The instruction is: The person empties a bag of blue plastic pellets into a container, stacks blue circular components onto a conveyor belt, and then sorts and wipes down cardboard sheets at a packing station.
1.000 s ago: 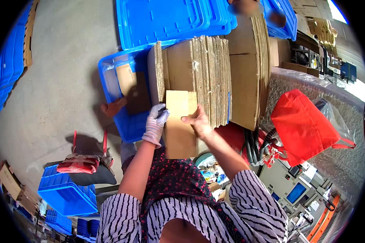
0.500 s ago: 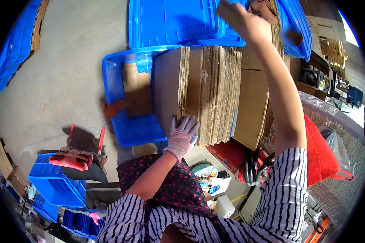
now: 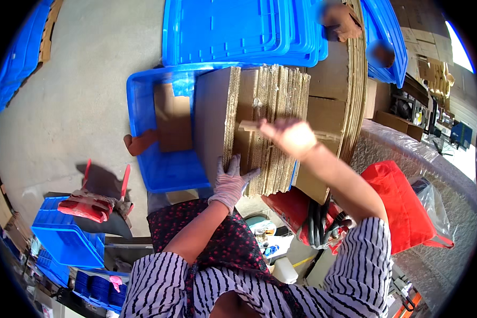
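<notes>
One cardboard piece (image 3: 248, 126) is clamped in the bare right hand (image 3: 291, 139); it is seen nearly edge-on, and both are blurred. It is held over a row of cardboard sheets (image 3: 265, 172) packed on edge in a blue plastic bin (image 3: 177, 177); whether it touches them cannot be told. By the gloved left hand (image 3: 229, 185), with its fingers spread apart, the lower ends of the sheets are touched, near the bin's lower edge. Toward the bin's left edge, a flat cardboard panel (image 3: 172, 116) is laid on the bottom. Just beyond the bin's upper edge, a stack of blue plastic lids or trays (image 3: 222, 32) is seen. To the right of the packed row, larger cardboard sheets (image 3: 328, 79) are stood together. Farther right, a red fabric bag (image 3: 400, 206) is set beside a clear plastic bag (image 3: 433, 204). Well apart, at lower left, another blue bin (image 3: 63, 244) is placed. A dotted dark apron (image 3: 196, 225) and striped sleeves (image 3: 153, 281) are worn.
</notes>
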`<control>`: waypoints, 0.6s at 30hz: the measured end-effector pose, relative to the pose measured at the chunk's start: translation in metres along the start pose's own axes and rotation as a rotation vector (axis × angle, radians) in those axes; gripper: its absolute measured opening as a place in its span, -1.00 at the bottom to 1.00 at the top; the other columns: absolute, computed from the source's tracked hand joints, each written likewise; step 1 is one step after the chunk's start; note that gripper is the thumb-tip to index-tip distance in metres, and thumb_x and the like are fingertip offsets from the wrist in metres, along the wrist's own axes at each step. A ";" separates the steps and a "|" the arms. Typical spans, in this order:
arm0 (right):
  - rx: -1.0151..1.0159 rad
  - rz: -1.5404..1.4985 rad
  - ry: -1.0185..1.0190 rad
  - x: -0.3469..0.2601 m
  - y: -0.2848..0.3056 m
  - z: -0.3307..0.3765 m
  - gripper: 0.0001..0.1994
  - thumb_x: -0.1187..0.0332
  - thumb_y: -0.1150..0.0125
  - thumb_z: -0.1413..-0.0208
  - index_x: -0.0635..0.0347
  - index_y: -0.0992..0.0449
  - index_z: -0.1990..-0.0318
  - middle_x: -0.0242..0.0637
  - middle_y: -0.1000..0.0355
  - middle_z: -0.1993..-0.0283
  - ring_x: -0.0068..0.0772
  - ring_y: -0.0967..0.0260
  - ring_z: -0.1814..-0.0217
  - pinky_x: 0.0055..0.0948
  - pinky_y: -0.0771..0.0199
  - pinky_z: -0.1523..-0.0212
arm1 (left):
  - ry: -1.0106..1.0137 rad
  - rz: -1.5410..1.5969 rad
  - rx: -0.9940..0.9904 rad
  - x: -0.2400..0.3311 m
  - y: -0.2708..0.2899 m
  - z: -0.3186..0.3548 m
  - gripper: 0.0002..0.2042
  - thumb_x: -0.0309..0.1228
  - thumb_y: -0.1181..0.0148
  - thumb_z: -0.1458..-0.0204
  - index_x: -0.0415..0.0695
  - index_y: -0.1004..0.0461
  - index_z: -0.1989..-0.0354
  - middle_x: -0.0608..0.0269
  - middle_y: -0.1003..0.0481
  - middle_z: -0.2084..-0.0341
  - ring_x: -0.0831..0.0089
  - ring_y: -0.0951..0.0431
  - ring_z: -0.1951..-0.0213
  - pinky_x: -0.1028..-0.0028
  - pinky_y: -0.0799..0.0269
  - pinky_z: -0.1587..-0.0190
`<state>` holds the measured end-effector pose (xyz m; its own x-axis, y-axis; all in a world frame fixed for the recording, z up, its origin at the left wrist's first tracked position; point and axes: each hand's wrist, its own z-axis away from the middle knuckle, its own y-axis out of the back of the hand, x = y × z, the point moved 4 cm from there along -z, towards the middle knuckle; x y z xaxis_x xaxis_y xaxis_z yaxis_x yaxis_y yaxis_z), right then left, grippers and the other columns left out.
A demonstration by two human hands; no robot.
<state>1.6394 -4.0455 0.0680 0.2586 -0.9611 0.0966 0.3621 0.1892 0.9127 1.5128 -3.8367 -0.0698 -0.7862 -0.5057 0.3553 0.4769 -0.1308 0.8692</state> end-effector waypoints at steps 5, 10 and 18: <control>0.190 0.303 -0.183 0.074 0.030 -0.035 -0.50 0.46 -0.04 -0.03 -0.17 -0.16 -0.15 -0.40 -0.34 0.51 -0.41 -0.39 0.60 -0.44 -0.39 0.69 | -0.032 0.034 0.009 -0.003 0.012 0.003 -0.49 -0.20 0.14 -0.13 0.60 -0.08 -0.27 -0.02 -0.05 -0.33 0.08 -0.07 -0.33 -0.33 0.28 -0.23; 0.143 0.146 0.337 -0.022 -0.016 0.010 -0.59 0.39 0.05 -0.14 -0.02 -0.11 -0.15 -0.34 -0.36 0.52 -0.48 -0.36 0.65 -0.47 -0.41 0.68 | -0.021 0.043 0.069 -0.006 0.012 0.006 -0.44 -0.10 0.01 -0.07 0.36 -0.11 -0.31 0.10 -0.03 -0.35 0.15 0.01 -0.35 -0.30 0.27 -0.26; 0.242 0.300 -0.094 0.041 -0.001 -0.024 -0.58 0.40 0.00 -0.05 -0.17 -0.18 -0.09 -0.37 -0.34 0.54 -0.38 -0.44 0.57 -0.37 -0.42 0.67 | 0.065 -0.021 -0.073 -0.018 0.013 0.010 -0.50 -0.32 0.35 -0.20 0.47 -0.03 -0.32 0.10 0.02 -0.37 0.22 -0.03 -0.35 -0.33 0.24 -0.24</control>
<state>1.6716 -4.0801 0.0616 0.2341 -0.8865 0.3992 0.0584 0.4227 0.9044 1.5294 -3.8205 -0.0611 -0.7703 -0.5563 0.3117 0.4897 -0.2031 0.8479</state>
